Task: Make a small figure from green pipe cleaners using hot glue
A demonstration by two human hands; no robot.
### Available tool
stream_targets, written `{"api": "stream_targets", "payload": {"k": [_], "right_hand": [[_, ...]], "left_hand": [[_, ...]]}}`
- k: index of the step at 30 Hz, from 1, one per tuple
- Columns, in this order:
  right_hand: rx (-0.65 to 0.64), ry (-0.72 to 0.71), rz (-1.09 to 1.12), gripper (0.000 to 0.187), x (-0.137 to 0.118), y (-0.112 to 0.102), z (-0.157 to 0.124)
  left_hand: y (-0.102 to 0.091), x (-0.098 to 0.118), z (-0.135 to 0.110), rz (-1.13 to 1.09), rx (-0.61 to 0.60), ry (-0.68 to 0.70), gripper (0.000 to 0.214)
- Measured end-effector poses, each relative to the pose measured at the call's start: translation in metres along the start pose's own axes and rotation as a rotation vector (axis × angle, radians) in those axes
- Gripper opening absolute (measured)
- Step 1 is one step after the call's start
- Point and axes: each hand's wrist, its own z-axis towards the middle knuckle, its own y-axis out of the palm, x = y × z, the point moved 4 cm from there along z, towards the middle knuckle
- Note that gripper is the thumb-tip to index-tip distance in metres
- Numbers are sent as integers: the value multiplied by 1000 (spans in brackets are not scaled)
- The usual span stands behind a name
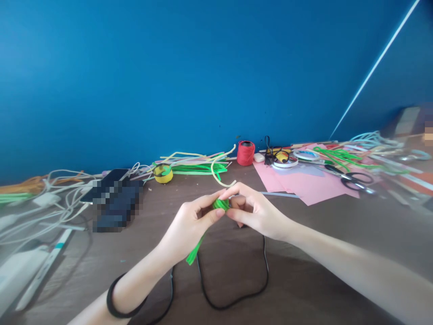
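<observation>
My left hand (191,225) and my right hand (252,210) meet above the middle of a brown table (338,234). Both pinch a bright green pipe cleaner (220,204) that is bunched between the fingertips. Its loose end (194,255) hangs down below my left palm. My left wrist wears a black band (117,300). The fingers of both hands are closed around the green piece.
A black cable (233,300) loops on the table under my hands. At the back lie green and pale pipe cleaners (198,164), a yellow tape roll (163,174) and a red thread spool (245,152). Pink paper (297,183) and scissors (355,179) are at right; a phone (113,194) and white cables (50,198) at left.
</observation>
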Motion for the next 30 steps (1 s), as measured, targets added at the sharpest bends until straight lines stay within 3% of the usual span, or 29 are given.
{"api": "stream_targets", "payload": {"k": [8,14,20,22,26,30], "right_hand": [[-22,-13,-92,23,-5,3,-2],[-100,59,130,33,-3,0,-1],[-176,54,211,36,-3,3,0],[-165,62,243,35,-2,3,0],[-16,119,242,21,0,0,3],[9,191,180,27,0,0,4]], "left_hand": [[2,-1,0,-87,3,-37,33],[5,-6,1,-324,-49,-107,30],[8,-10,1,-465,-110,-124,30],[7,-12,2,-451,-73,-137,31],[-1,-13,2,-343,88,-128,30],[-4,-11,3,-182,170,-124,31]]}}
